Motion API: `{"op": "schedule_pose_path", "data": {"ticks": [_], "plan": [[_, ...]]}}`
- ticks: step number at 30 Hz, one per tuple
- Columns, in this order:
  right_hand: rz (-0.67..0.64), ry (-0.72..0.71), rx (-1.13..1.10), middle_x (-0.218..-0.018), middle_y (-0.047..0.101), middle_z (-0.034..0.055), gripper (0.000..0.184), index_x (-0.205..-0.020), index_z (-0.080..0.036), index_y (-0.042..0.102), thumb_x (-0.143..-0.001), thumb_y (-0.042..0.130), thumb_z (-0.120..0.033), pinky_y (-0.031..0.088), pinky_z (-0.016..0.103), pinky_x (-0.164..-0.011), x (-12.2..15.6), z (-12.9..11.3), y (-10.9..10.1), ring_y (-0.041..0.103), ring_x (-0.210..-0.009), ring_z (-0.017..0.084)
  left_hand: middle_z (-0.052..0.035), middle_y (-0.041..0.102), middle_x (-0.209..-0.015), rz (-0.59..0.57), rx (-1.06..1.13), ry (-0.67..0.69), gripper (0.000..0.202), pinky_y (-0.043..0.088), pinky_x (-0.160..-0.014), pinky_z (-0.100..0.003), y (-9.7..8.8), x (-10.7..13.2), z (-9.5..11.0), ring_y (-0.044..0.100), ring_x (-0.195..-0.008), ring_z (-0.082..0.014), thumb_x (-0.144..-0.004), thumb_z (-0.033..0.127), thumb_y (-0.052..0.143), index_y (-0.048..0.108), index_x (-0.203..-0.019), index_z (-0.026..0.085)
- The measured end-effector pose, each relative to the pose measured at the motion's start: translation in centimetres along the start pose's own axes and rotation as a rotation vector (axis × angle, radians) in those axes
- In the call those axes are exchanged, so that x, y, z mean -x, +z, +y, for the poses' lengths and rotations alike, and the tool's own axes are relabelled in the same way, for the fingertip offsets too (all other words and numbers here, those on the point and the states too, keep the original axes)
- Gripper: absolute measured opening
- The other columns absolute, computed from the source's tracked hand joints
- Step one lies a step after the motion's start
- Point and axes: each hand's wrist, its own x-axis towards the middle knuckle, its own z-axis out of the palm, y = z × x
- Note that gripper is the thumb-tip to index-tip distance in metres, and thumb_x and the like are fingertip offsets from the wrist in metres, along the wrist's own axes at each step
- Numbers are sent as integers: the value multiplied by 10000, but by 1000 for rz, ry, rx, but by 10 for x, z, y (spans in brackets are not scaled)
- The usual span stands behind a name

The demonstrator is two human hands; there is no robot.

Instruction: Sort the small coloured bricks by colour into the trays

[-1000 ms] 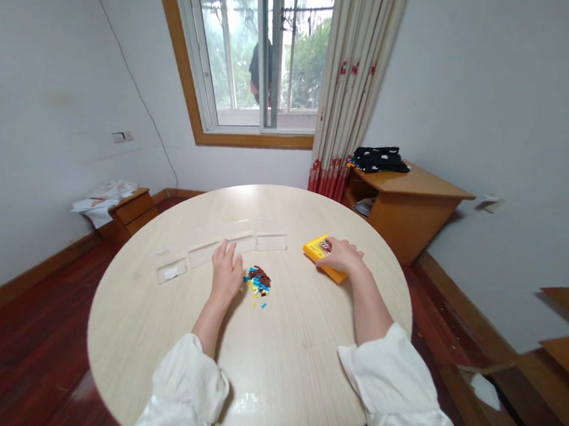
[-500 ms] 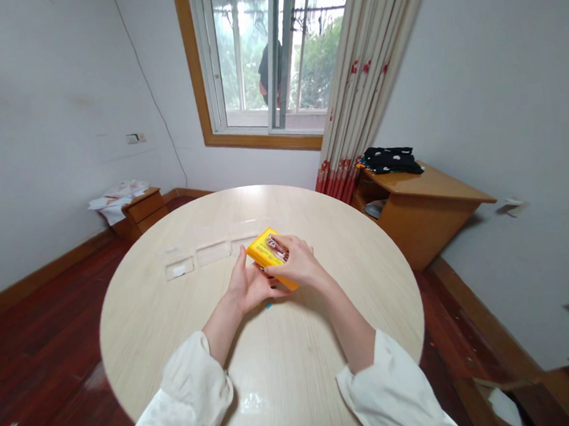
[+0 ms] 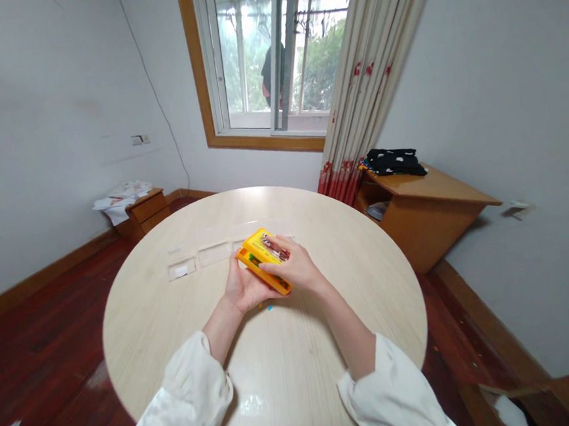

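Observation:
A small yellow box (image 3: pixel 260 243) with printed pictures on its top is tilted above the middle of the round table (image 3: pixel 177 353). Along its near side a gap shows an orange inside with green and dark pieces, too small to name. My left hand (image 3: pixel 244 287) cups the box from below and its left end, fingers partly hidden under it. Over the top lies my right hand (image 3: pixel 295 262), its fingers across the lid and the thumb at the near side. On the tabletop just below the box lies a tiny blue piece (image 3: pixel 271 307), with a yellow one beside it.
Clear plastic trays (image 3: pixel 181 269) stand in a row on the table's far left part. A wooden cabinet (image 3: pixel 427 208) with folded black cloth (image 3: pixel 393 162) is at the right. Papers (image 3: pixel 123 199) lie on a low drawer unit at the left. A curtain hangs by the window.
The box has opened along its near side, baring the orange inside and green pieces. It has shifted slightly left. A yellow bit now shows beside the blue one.

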Motion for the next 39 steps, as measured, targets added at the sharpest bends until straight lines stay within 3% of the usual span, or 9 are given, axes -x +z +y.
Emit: {"op": "schedule_pose_path", "data": {"ticks": [4,8,11,13,19,26,32,36,39], "plan": [[93,41,-334,-1084,658,80,444,-994,-179,691,-586,742,-345,471,346,-868,-3,4,-15,608,-995,211,-169,557,-1244,18,-17,-13,676,314,-899,-643,1,0,0,499,-1142,-392,-701,639,447,500,-1203,189],[264,66,-465,-830,706,49,268,-795,-154,692,-628,690,-365,509,335,-766,-7,10,-27,648,-786,188,-192,538,-1257,68,-31,4,748,346,-894,-612,3,0,2,485,-1155,-403,-677,674,413,495,-1211,157],[433,114,-576,-747,687,21,247,-724,-160,656,-610,678,-378,509,308,-700,-11,18,-28,626,-722,167,-186,523,-1277,82,-62,69,790,355,-902,-599,5,1,3,482,-1161,-395,-666,711,368,488,-1226,167],[472,204,-692,-741,675,10,289,-719,-166,628,-607,665,-430,506,291,-665,-14,25,-24,614,-708,153,-176,520,-1282,78,-89,108,791,355,-906,-599,5,1,3,485,-1159,-389,-664,715,360,484,-1233,179],[473,424,-990,-747,652,4,321,-711,-183,556,-623,624,-484,487,242,-567,-17,34,-2,599,-658,129,-169,537,-1263,73,-126,167,770,364,-897,-604,10,3,2,498,-1138,-382,-668,678,366,480,-1240,175],[429,397,-1180,-637,638,-24,211,-689,-164,573,-639,660,-350,467,213,-514,-15,28,12,575,-586,111,-161,581,-1206,15,-12,224,640,408,-871,-567,14,6,7,526,-1098,-368,-685,559,442,546,-1178,164],[508,435,-1308,-677,696,2,99,-710,-139,608,-762,584,-219,510,206,-587,-15,22,23,632,-607,102,-160,583,-1216,-55,68,182,597,378,-893,-607,14,7,7,522,-1114,-382,-682,457,487,545,-1199,164],[539,502,-1333,-687,713,19,153,-739,-130,608,-831,508,-202,537,234,-616,-16,23,26,663,-613,119,-164,629,-1133,53,33,162,529,362,-920,-613,13,8,9,557,-1080,-367,-702,372,480,558,-1168,134],[522,532,-1319,-674,713,24,150,-750,-130,600,-837,517,-221,550,264,-605,-15,27,28,672,-595,141,-154,671,-1043,162,-17,164,454,394,-940,-547,13,9,14,609,-1006,-323,-735,328,492,580,-1122,108]]}}
